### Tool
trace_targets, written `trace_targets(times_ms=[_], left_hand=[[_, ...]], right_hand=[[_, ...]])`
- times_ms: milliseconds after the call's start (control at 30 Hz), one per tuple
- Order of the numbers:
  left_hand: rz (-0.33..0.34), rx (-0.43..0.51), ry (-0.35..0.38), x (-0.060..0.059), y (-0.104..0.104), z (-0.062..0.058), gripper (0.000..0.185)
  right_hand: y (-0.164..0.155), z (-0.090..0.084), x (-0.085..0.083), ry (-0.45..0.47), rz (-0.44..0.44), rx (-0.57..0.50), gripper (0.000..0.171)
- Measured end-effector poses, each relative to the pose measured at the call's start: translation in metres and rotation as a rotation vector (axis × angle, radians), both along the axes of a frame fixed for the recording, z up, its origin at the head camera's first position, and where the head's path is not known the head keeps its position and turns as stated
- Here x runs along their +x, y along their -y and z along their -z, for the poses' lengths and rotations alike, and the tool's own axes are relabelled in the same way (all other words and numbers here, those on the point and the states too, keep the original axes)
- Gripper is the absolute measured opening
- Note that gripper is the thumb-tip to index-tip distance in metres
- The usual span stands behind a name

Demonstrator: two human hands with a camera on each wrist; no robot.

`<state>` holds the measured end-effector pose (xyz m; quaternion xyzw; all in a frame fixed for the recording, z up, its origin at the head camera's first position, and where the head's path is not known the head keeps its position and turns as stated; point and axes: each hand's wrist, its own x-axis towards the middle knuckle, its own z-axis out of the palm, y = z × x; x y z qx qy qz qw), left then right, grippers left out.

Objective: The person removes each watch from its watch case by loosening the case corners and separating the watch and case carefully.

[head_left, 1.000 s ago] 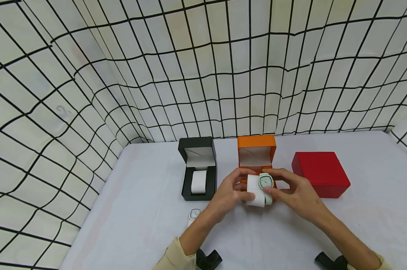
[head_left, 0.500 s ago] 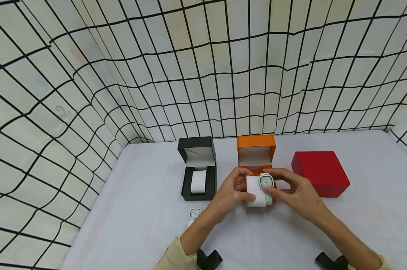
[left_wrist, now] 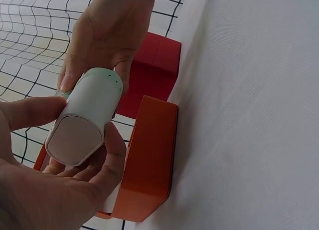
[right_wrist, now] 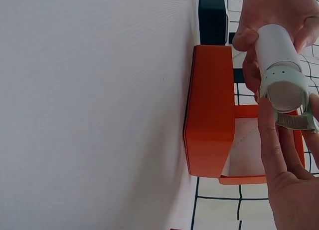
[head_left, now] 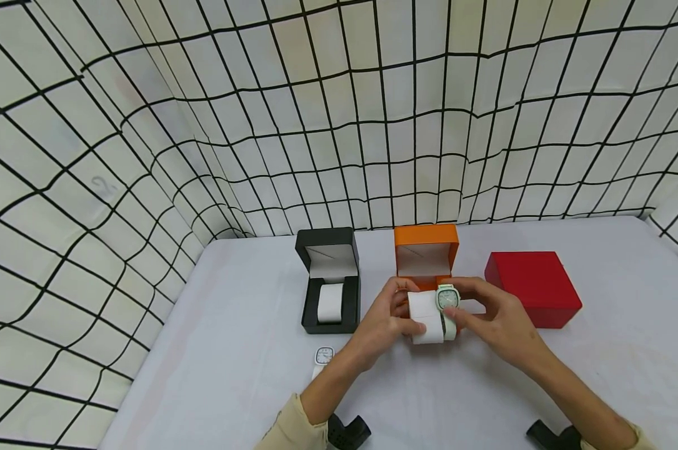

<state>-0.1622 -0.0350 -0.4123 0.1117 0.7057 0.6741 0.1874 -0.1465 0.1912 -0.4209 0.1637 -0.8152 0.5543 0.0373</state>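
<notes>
Both-handed, left hand point(head_left: 385, 325) fingers clamp soft, light cushion point(head_left: 425, 317), right hand point(head_left: 493, 325) fingers pinch bendy watch point(head_left: 447, 300) strap.

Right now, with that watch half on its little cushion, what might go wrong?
The watch sits at the very end of the cushion, so it may slip off. Both hands, left hand and right hand, work above the open orange box; a nudge might shut its lid. A dropped watch could get scratched.
</notes>
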Motion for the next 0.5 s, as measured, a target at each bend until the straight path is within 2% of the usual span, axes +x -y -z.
trace_targets(times_ms=[133,500], left_hand=[[-0.008,0.003,0.005,0.0003,-0.0006,-0.0002,0.055],[-0.011,0.011,0.014,0.0010,-0.0017,-0.0007,0.055]], right_hand=[[-0.0009,-0.0005,0.0001,-0.009,0.014,-0.004,0.043],[-0.0007,-0.0023,0.0013,0.009,0.072,0.081,0.039]])
